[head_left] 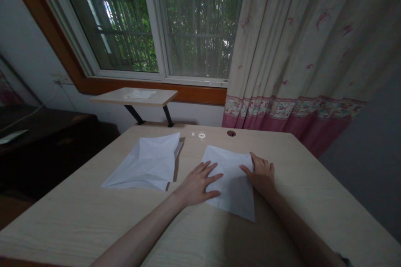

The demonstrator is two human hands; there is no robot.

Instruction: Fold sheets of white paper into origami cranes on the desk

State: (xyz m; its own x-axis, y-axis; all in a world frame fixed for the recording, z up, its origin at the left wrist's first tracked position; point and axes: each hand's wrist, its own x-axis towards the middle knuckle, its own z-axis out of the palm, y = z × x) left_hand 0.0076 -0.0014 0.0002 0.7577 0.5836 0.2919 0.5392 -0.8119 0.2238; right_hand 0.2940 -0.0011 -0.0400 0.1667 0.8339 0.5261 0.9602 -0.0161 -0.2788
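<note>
Forearms (147,226) come in from the bottom of the frame, left hand (194,187) spread loosely on the white paper (233,190) just right of center, right hand (263,176) at its right edge (can't tell if those fingers pinch), so I'd press evenly and keep it square.

L hand (196,184) spread on wht paper (233,190), R hand (262,176) at R edge; creased sheet (153,160) on desk (94,221) to L.

The handled sheet (236,196) looks like matt paper, the desktop (84,221) smooth wood, the curtain (278,50) cloth.
</note>
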